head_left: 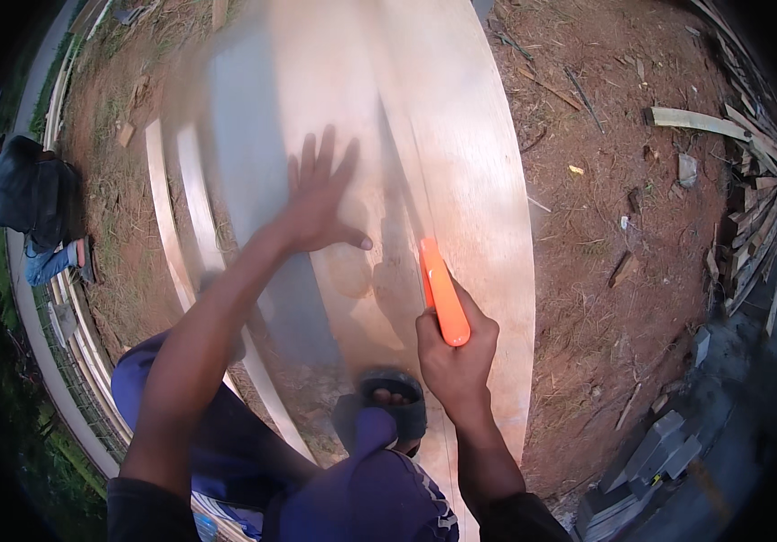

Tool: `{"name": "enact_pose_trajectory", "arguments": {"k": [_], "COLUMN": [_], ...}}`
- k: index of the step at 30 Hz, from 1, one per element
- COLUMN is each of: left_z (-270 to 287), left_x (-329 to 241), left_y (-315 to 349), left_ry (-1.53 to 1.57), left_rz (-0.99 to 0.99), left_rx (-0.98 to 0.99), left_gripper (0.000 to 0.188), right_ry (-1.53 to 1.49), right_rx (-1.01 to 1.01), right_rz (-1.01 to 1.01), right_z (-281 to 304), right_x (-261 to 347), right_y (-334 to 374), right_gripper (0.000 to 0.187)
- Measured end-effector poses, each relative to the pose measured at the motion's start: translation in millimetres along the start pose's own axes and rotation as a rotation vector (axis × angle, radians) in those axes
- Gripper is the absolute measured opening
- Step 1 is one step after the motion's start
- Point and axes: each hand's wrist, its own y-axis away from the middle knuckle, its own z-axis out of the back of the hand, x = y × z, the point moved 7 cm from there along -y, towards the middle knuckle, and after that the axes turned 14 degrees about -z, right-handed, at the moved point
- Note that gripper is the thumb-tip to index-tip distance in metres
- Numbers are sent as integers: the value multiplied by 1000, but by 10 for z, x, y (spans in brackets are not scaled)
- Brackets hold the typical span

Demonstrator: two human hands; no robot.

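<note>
A wide, pale plywood sheet (488,217) stretches away in front of me. My right hand (459,348) is closed round the orange handle of a handsaw (445,298). The saw's narrow blade runs forward from the handle, seen nearly edge-on over a thin line along the sheet; how deep it sits in the wood I cannot tell. To the left of the saw, my left hand (321,203) is spread, fingers pointing away, on or just above the plywood. My foot in a dark sandal (395,397) is on the sheet between my arms.
Long timber strips (197,190) lie left of the sheet. A person (41,203) with a dark bag is at the far left. Scrap wood (754,226) is heaped at the right, with grey blocks (655,461) lower down. Reddish ground (596,298) with debris borders the sheet.
</note>
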Motion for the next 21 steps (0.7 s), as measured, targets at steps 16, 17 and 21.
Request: {"name": "enact_pose_trajectory", "arguments": {"k": [16,17,21], "left_z": [-44,-1,-9], "left_x": [40,-10,41], "left_y": [-34,-82,-6], "left_ry": [-6,-3,9], "left_rz": [-1,-22,1], "left_rx": [10,-17,9], "left_gripper": [152,152,152], "right_ry": [-7,40,-3], "right_rx": [-1,-10,4], "right_rz": [-19,20,-43], "right_z": [-1,-120,-171], "right_x": [43,224,356], "right_y": [-181,-597,-447], "right_gripper": [54,52,52]}}
